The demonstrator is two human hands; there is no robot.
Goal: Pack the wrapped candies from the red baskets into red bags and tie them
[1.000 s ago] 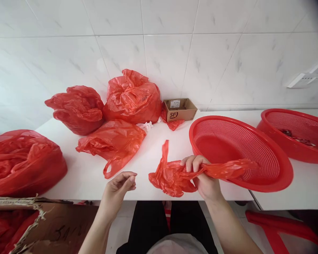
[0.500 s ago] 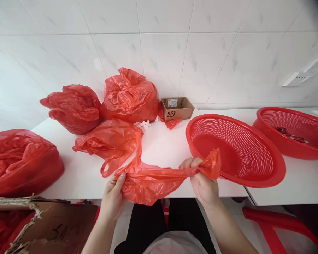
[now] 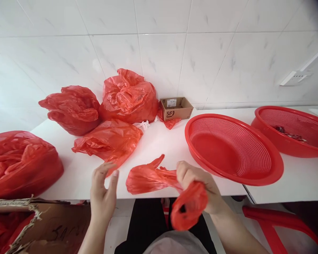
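Observation:
A thin red plastic bag (image 3: 148, 179) is bunched in the fist of my right hand (image 3: 197, 178). One part of it trails left over the table's front edge, and its other end hangs below my fist as a blurred, open loop. My left hand (image 3: 104, 188) holds nothing; its thumb and fingers stand apart. Those fingers are close to the lower tip of another flattened red plastic bag (image 3: 113, 141) lying on the table. Whether they touch it I cannot tell.
Full red bags (image 3: 129, 98) stand along the tiled wall and at the left. A small cardboard box (image 3: 176, 112) sits behind. Right are a red basket (image 3: 277, 165) and a second basket (image 3: 267, 146) with small dark items. A large carton (image 3: 66, 222) stands front left; a red stool (image 3: 270, 218) front right.
My left hand has let go of the red plastic bag and moved left. My right hand has turned and still grips it, the loose end swinging down. The bag no longer stretches between both hands.

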